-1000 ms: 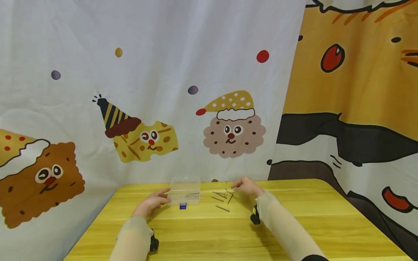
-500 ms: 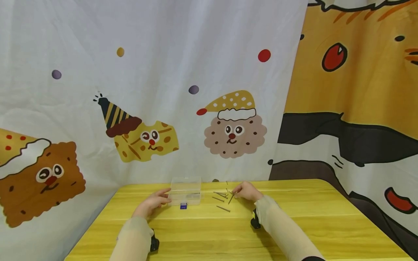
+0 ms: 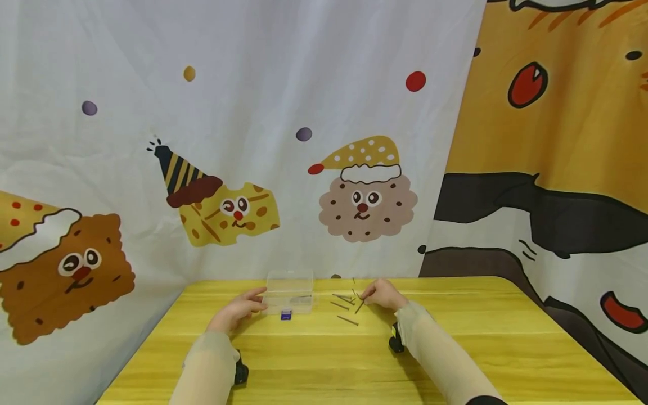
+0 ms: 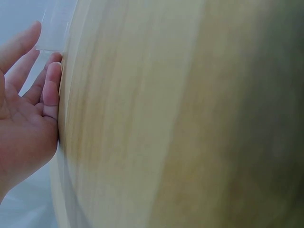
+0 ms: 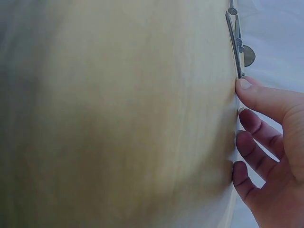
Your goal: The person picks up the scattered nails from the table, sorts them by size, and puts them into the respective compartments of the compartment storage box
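Observation:
A clear plastic box (image 3: 290, 281) stands at the back of the table with its lid raised and a blue latch (image 3: 286, 315) in front. A few thin dark pieces, too small to make out, lie inside. My left hand (image 3: 234, 313) is at the box's left side, fingers extended; in the left wrist view the fingertips (image 4: 54, 57) reach the box's edge. To the right of the box lie several loose nails (image 3: 340, 305). My right hand (image 3: 386, 295) pinches the end of one nail (image 5: 233, 42) between thumb and index finger, while the other fingers rest near the tabletop.
The wooden table (image 3: 314, 360) runs back to a white curtain (image 3: 243, 84) with cartoon prints. One nail (image 3: 347, 320) lies nearer me than the others. A black wrist camera (image 3: 396, 339) hangs under the right wrist, another camera (image 3: 241, 371) under the left.
My right hand has come down and slightly nearer onto the rightmost nail and taken its end between thumb and finger. The left hand stays beside the box; the head view has tilted slightly.

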Demonstrator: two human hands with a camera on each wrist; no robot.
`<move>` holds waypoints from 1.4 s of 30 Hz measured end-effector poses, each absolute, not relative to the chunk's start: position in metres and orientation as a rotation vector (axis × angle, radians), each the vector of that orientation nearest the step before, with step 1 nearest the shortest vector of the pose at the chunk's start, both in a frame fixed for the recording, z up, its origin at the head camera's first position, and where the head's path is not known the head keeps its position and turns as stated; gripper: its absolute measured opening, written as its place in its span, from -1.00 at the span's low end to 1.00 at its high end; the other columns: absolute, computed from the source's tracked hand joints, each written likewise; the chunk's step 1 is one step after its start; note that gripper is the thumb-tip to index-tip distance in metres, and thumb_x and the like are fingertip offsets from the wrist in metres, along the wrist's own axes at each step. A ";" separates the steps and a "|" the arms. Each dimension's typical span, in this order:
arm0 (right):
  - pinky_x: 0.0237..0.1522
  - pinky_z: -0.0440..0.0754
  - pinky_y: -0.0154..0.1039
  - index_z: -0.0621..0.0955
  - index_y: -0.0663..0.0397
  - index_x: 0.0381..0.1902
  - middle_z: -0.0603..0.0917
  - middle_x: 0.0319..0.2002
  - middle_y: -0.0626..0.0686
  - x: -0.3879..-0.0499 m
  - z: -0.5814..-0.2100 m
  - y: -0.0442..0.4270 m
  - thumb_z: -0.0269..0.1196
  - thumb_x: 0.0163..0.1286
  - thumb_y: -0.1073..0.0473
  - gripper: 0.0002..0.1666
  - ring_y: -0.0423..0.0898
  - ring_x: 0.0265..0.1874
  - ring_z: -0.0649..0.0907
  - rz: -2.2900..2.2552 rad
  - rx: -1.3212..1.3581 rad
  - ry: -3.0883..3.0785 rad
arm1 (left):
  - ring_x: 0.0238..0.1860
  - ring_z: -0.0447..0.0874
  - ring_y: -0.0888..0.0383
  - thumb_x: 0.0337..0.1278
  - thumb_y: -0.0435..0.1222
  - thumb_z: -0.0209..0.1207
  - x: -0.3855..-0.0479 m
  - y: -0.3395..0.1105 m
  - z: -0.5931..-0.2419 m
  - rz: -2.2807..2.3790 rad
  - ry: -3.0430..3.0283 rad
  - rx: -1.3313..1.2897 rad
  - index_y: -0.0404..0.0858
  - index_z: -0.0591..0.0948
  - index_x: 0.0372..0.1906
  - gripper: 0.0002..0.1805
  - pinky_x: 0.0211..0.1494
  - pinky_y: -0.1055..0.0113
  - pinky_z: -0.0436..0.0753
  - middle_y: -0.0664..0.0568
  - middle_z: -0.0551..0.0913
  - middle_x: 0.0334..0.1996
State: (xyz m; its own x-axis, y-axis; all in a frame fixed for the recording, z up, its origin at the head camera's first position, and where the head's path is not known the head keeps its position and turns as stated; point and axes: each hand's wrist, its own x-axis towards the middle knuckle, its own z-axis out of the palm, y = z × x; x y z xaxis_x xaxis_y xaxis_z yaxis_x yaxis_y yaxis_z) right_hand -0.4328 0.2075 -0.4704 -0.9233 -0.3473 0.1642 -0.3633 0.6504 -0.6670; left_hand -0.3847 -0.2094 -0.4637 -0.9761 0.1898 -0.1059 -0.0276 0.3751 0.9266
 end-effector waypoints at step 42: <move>-0.18 0.49 -0.11 0.64 0.31 -0.24 0.61 -0.34 0.00 -0.435 -0.428 0.217 0.18 0.41 0.33 -0.87 -0.11 -0.32 0.50 0.998 0.853 -2.866 | 0.19 0.38 -0.24 0.27 -0.34 0.18 -0.389 -0.211 -0.463 1.643 2.403 0.159 -0.33 0.19 0.47 -0.29 0.23 -0.14 0.31 -0.43 0.26 0.31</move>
